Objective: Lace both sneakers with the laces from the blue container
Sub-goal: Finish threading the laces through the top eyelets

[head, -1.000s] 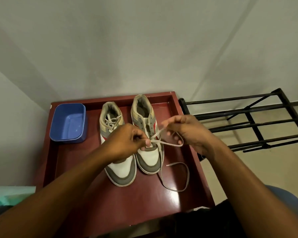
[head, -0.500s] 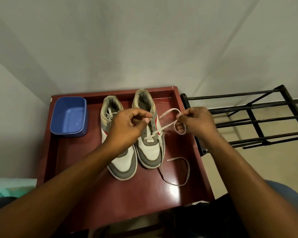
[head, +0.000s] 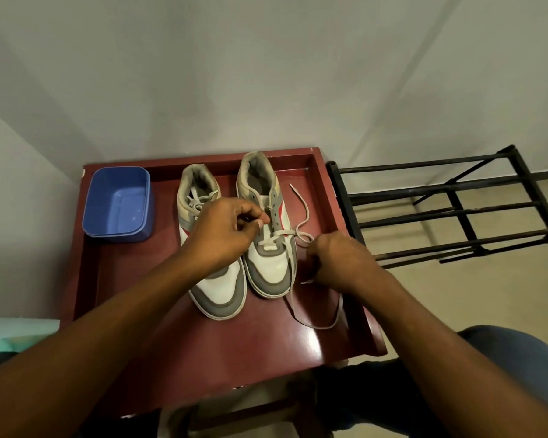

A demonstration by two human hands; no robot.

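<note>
Grey walls meet in a corner behind a dark red surface [head: 203, 358] w/ a raised rim, and a black metal rack [head: 456, 213] stands to its right. On it we see the blue container [head: 117, 200] at far left, w/ no lace showing inside, and both sneakers side by side, toes toward us: grey, white, bit of red. Left sneaker [head: 217, 289] looks laced to the top. Right sneaker [head: 271, 270] has only the lowest rows done. Its lace [head: 301, 213] is flat, pale and limp. One tip lies free near the far rim, the rest loops on the surface nearer us. Our left hand [head: 223, 237] pinches at the eyelets, but we can't tell what's between the fingers. Our right hand [head: 339, 260] is curled, knuckles up, just beside the shoe, gripping the lace. It's light and floppy and prob. won't push through a hole, so we'd hold it close to the stiff tip and steady the shoe, which could slide on the glossy top.
</note>
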